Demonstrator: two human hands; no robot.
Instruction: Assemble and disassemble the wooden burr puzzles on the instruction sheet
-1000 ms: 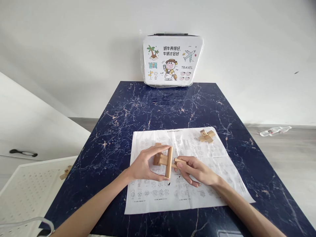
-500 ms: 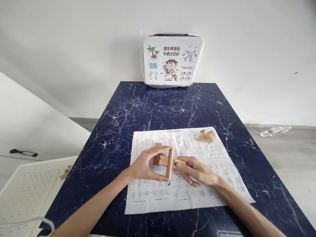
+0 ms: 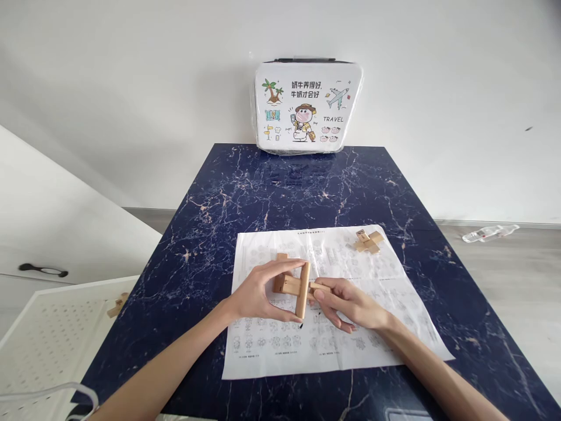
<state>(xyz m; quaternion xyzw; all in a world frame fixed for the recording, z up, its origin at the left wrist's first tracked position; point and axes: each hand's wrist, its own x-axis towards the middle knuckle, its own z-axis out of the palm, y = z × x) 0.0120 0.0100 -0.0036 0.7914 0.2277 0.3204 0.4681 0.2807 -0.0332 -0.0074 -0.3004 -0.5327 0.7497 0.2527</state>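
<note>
My left hand (image 3: 258,292) grips a long wooden puzzle bar (image 3: 303,290) by its two ends, thumb at the near end and fingers at the far end. This bar stands crosswise against other interlocking wooden pieces (image 3: 289,285), which show between my left thumb and fingers. From the right, my right hand (image 3: 346,301) pinches a smaller wooden puzzle piece (image 3: 319,288) that meets the crosswise bar. How the pieces lock together is partly hidden by the bar and my fingers. Beneath both hands lies a printed diagram sheet (image 3: 289,362).
A joined wooden puzzle cluster (image 3: 369,241) lies on the sheet's far right corner. At the back of the dark blue marbled table (image 3: 245,193) stands a white cartoon case (image 3: 309,108). Left are a white perforated tray (image 3: 52,333) with wooden pieces (image 3: 117,305) and a white cable (image 3: 56,389).
The view has shifted very slightly. Both hands keep their grips, and the crosswise bar has barely moved to the right.
</note>
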